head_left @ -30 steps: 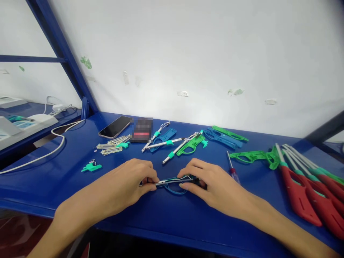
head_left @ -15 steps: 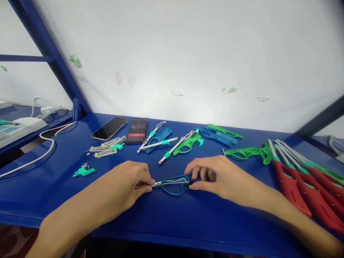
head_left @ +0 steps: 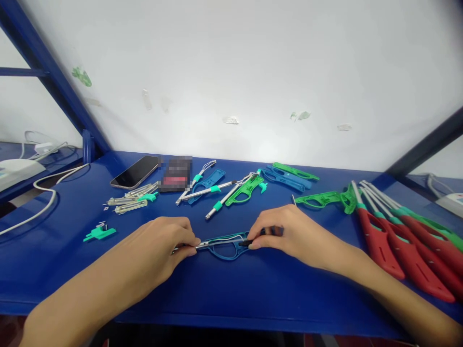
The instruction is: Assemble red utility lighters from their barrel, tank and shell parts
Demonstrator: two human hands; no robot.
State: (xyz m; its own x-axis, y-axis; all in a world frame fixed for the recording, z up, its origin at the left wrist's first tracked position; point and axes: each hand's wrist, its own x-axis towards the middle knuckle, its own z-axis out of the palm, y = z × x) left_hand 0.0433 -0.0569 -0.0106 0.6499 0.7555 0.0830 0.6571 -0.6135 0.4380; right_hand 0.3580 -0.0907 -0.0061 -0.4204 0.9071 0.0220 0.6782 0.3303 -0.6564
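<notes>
A blue lighter handle half (head_left: 224,255) lies in front of me with its inner side up. Along it runs a thin metal tube (head_left: 203,245) with a white wire, and a small black igniter (head_left: 246,243) sits near its right part. My left hand (head_left: 177,240) is closed, thumb and fingers pinching the metal tube at the left end. My right hand (head_left: 278,229) pinches the black igniter between thumb and forefinger, its other fingers curled. The right end of the handle half is hidden behind my right hand.
Behind my hands lie metal lighter tubes (head_left: 206,190), green handle halves (head_left: 245,190) and blue ones (head_left: 287,180). Several red lighters (head_left: 387,238) are at the right. A phone (head_left: 135,172), clear lighter parts (head_left: 132,205) and a green piece (head_left: 100,233) are at the left.
The view has shifted slightly, so everything appears further left. My right hand's fingers have drawn closer together at the black igniter; my left hand keeps its pinch on the tube.
</notes>
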